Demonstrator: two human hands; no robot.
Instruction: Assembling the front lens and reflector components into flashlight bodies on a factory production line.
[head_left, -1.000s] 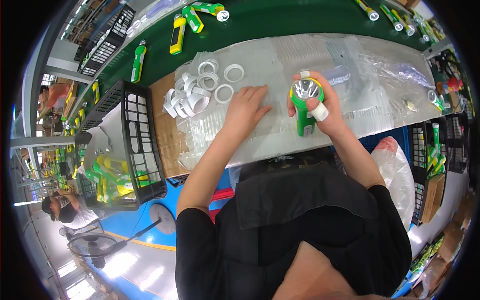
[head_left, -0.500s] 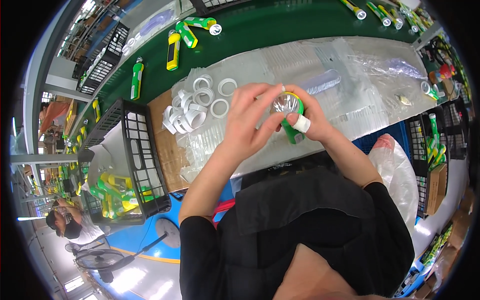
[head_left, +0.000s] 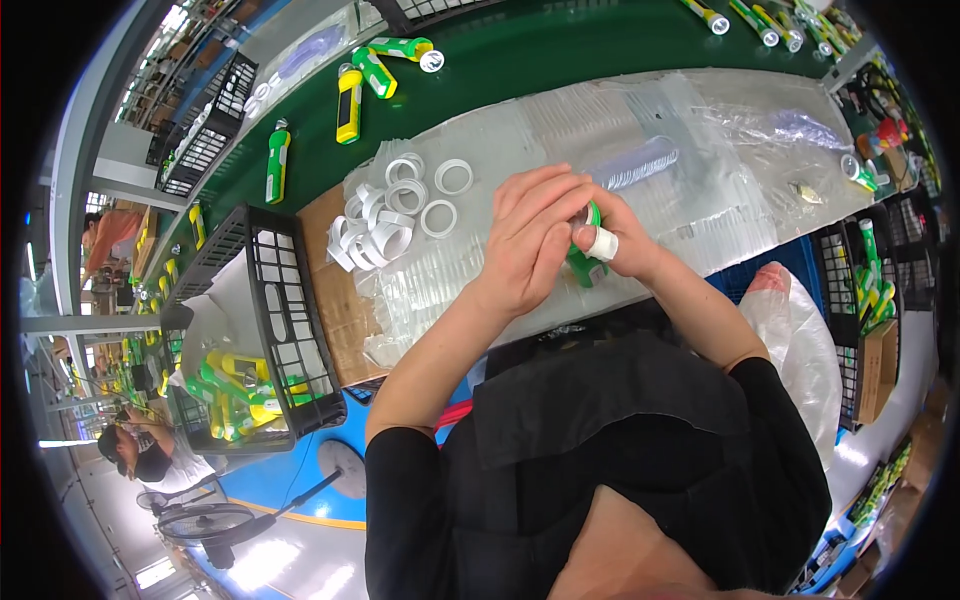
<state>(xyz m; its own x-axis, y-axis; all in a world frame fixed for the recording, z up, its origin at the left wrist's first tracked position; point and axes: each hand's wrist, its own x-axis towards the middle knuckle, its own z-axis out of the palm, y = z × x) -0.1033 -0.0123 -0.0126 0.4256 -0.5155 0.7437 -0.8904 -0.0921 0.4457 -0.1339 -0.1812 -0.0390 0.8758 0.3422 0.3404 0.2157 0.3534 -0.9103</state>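
Flashlight [head_left: 587,271], above plastic sheeting [head_left: 715,215], is gripped by your right hand [head_left: 622,236]; your left hand [head_left: 528,240] covers its top, hold unclear, probably pressing or twisting; the next move calls for steadiness.

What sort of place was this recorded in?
Probably a factory assembly area: a long green surface bearing green-and-yellow flashlights; heaped white rings; and a black plastic crate holding more flashlights.
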